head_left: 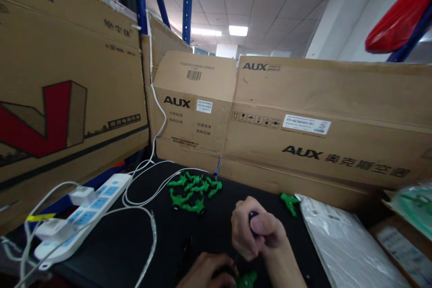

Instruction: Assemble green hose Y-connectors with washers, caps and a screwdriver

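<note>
My left hand (207, 272) is cut off by the bottom edge of the view, so I cannot tell how far its fingers are curled; it rests on the black table (135, 243) at the near edge, touching a green fitting (247, 280) that is itself half out of frame. Something dark lies under that hand — too blurred to make out.

My right hand (256, 231) is closed into a loose fist just above the left, thumb pressed down over a small dark knob (252, 217) whose shape I cannot read, since my fingers cover most of it.

Toward the far edge of the table, well apart from both hands, lies a pile of green fittings (192, 191), up against the cardboard boxes (270, 117) that wall off the back. One single green piece (289, 201) sits beside the right hand, touching the corner of a grey plastic bag (340, 243) — that bag runs off toward the right edge. At the left edge, a white power strip (84, 216) trails white cables (151, 189).
</note>
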`<state>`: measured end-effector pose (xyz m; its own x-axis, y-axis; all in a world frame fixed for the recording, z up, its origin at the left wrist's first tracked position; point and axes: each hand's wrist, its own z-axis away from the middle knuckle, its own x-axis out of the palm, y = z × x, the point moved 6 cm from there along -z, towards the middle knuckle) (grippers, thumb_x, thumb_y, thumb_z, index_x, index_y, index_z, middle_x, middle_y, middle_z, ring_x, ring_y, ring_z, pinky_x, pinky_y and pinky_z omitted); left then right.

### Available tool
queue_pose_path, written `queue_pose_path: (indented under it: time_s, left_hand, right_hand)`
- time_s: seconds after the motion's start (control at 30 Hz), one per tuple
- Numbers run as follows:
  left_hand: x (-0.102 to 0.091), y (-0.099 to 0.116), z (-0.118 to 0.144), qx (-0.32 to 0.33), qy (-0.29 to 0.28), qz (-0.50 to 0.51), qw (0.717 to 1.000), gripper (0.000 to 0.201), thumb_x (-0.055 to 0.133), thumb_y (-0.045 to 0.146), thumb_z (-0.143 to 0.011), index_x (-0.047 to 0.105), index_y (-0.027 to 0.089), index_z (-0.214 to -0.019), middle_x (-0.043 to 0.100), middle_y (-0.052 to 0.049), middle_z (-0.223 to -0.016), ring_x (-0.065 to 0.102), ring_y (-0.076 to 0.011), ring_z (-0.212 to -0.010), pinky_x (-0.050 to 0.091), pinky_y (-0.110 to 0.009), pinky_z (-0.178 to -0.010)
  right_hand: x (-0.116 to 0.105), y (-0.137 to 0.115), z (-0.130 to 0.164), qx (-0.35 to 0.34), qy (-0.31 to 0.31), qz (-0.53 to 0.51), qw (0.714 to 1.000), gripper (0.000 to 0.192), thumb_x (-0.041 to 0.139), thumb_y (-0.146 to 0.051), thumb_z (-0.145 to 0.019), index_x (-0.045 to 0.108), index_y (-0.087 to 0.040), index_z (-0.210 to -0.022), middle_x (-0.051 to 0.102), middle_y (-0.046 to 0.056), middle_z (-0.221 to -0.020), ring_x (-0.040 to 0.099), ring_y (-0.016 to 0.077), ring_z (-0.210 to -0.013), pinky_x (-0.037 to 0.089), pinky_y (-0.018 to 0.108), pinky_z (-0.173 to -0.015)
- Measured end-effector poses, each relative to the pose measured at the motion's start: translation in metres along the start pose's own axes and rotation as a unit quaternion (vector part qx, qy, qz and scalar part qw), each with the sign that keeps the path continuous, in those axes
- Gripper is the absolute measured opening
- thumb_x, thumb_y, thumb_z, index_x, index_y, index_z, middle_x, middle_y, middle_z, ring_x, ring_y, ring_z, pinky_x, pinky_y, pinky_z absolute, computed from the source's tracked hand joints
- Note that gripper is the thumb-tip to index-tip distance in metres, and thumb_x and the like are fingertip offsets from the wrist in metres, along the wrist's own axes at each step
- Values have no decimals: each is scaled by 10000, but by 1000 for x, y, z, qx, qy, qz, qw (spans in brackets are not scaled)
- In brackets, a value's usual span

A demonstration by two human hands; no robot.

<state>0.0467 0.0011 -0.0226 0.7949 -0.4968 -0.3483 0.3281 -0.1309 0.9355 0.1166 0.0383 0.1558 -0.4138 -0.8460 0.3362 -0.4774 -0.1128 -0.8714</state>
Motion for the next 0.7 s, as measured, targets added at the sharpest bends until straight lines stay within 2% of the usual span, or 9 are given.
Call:
queue_pose_path:
  time_s: [0.07, 0.13, 0.2, 0.27, 0.3, 0.43, 0.5, 0.6, 0.7]
  left_hand:
    - [0, 1, 4, -37, 5, 11, 999, 243, 620, 299, -906, 769, 216, -1079, 756, -2, -888, 648, -146, -737, 481, -195, -706]
    - [0, 4, 8, -46, 24, 29, 998, 250, 631, 321, -913, 762, 220, -1101, 752, 1, -917, 641, -138, -731, 484, -192, -709]
    - [0, 9, 11, -23, 40, 43, 998, 242, 640, 338, -926, 761, 215, -1096, 750, 0, -935, 626, -126, -708, 477, -188, -700]
    - [-1, 14, 13, -1, 44, 52, 998, 228, 635, 324, -939, 763, 200, -1082, 745, 0, -910, 607, -113, -673, 463, -182, -674]
    - [-1, 16, 13, 4, 43, 55, 998, 223, 631, 314, -943, 762, 195, -1079, 741, 1, -899, 601, -110, -665, 459, -180, -670]
    - [-4, 20, 13, 7, 21, 64, 998, 228, 595, 303, -963, 751, 189, -1084, 723, 3, -895, 599, -109, -671, 465, -183, -685]
    - [-5, 20, 12, -3, 11, 63, 998, 235, 578, 287, -961, 749, 185, -1087, 725, -2, -899, 610, -115, -686, 474, -189, -696]
    - [-4, 18, 11, -17, 4, 59, 998, 245, 577, 278, -949, 754, 179, -1086, 736, -7, -902, 626, -124, -697, 481, -197, -699]
    - [-4, 17, 11, -14, 7, 64, 998, 248, 584, 301, -953, 754, 183, -1091, 741, -3, -913, 626, -121, -692, 478, -197, -697]
  right_hand:
    - [-3, 3, -1, -22, 69, 0, 997, 448, 683, -504, -816, 541, -170, -553, 281, -104, -399, 218, 40, -314, 198, 176, -321]
    - [-7, 2, 5, -81, 225, 32, 971, 333, 650, -385, -902, 549, -173, -665, 278, -113, -485, 189, 36, -400, 178, 152, -379]
    - [-10, -7, 24, -160, 451, 131, 868, 260, 664, -311, -922, 542, -187, -728, 338, -97, -553, 245, 50, -462, 213, 147, -419]
    - [-1, -15, 42, -199, 583, 229, 754, 263, 660, -342, -933, 555, -194, -742, 376, -80, -574, 312, 67, -494, 258, 161, -434]
    - [2, -17, 43, -196, 586, 249, 746, 282, 623, -384, -953, 576, -193, -751, 385, -72, -574, 333, 75, -499, 273, 171, -435]
    - [5, -12, 17, -88, 319, 144, 933, 293, 543, -389, -954, 669, -172, -802, 458, -42, -588, 398, 85, -494, 329, 198, -451]
    - [10, -10, 9, -15, 155, 82, 984, 259, 585, -375, -903, 689, -160, -802, 510, -28, -584, 429, 88, -453, 349, 207, -424]
    - [10, -10, 6, 31, 44, 41, 998, 360, 637, -470, -839, 646, -163, -651, 450, -48, -464, 319, 68, -323, 263, 201, -328]
    - [2, -8, 5, 1, 86, 32, 996, 442, 626, -529, -838, 535, -197, -561, 275, -108, -410, 168, 37, -324, 163, 179, -336]
